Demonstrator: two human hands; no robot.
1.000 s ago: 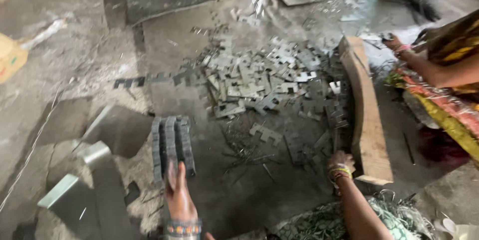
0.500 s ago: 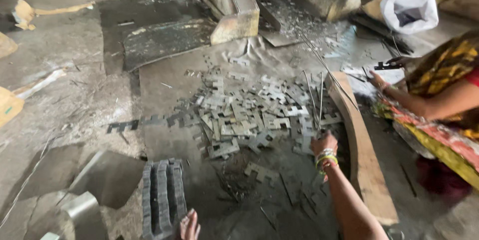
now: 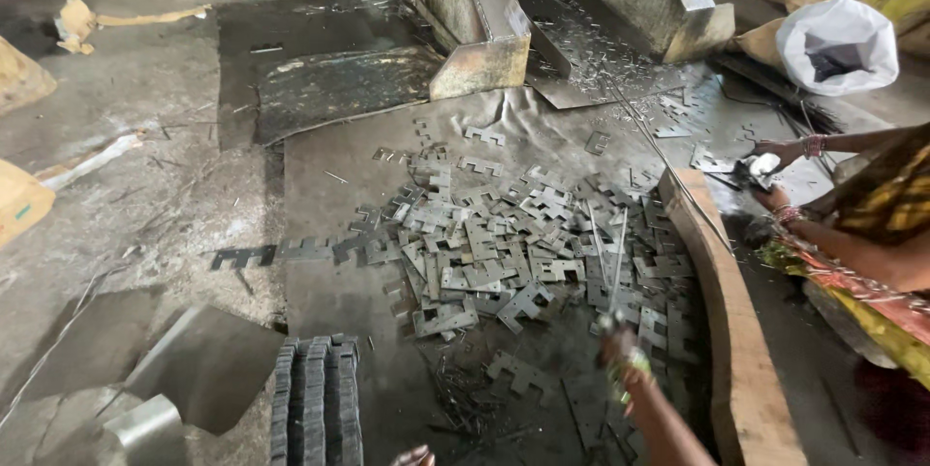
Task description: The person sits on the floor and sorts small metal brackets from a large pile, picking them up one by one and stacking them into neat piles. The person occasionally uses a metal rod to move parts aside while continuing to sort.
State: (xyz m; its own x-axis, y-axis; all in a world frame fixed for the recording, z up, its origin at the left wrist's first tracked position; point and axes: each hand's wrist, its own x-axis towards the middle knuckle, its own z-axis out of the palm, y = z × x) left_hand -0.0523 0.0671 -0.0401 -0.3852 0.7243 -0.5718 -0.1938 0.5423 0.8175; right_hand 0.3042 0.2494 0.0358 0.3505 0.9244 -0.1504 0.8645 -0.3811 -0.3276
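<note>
Only the fingertips of my left hand (image 3: 417, 454) show at the bottom edge, just right of a dark stack of stamped metal plates (image 3: 315, 406) standing on edge. They are not touching it. My right hand (image 3: 620, 355) is blurred, low over the near side of a loose pile of grey notched metal plates (image 3: 504, 243). A thin metal rod (image 3: 616, 263) rises from its closed fingers. The pile lies on a dark sheet on the floor.
A curved wooden plank (image 3: 728, 330) borders the pile on the right. Beyond it a co-worker's hands (image 3: 770, 166) hold something small. Bent sheet-metal offcuts (image 3: 203, 364) lie at the lower left, steel troughs (image 3: 480, 30) at the back, and a white sack (image 3: 838, 40) at the top right.
My left hand let go of the plate stack and dropped back to the frame's edge. My right hand moved from the plank's near end towards the pile with the rod. The view tilted up.
</note>
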